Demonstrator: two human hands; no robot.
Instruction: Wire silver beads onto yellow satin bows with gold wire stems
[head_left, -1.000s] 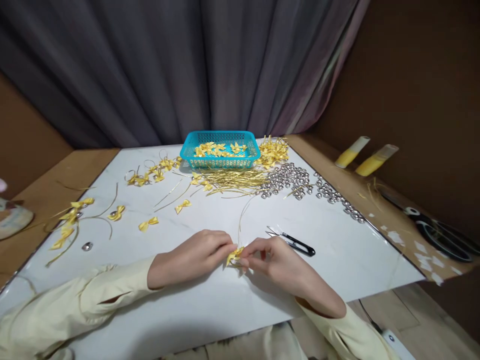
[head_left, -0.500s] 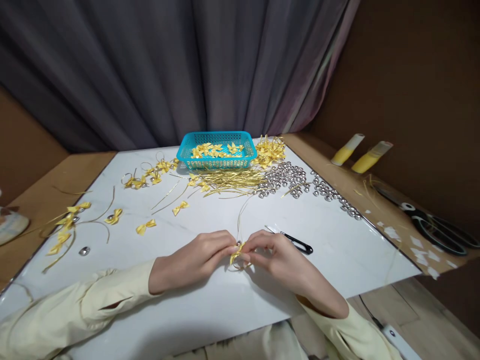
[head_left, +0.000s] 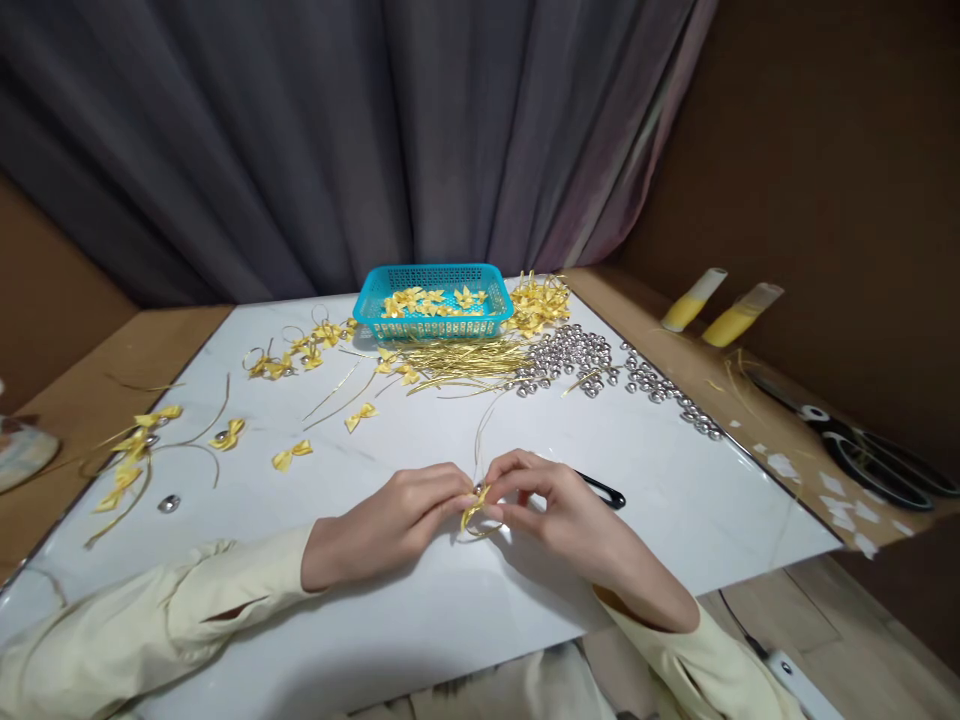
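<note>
Between my two hands, low over the white board (head_left: 420,630), is a yellow ribbon bow (head_left: 472,512) with a small silver bead at its top. A gold cord loops below it and thin strands run up away from it. My left hand (head_left: 416,510) pinches the bow's left side with thumb and forefinger. My right hand (head_left: 544,495) has its thumb and fingertips closed on the right side, at the bow and cord. Behind my right hand lies a black-handled cutter (head_left: 606,492), its blade hidden by the hand.
A turquoise basket (head_left: 435,328) of yellow bows stands at the back. Before it lie gold cords (head_left: 465,362) and silver beads (head_left: 574,355). Loose bows (head_left: 291,455) are scattered left. Large scissors (head_left: 862,465), paper scraps and two yellow-filled tubes (head_left: 742,315) lie on the right.
My right hand has shifted slightly, its fingers more arched, and now covers the cutter's blade. The bow has turned a little between my fingertips.
</note>
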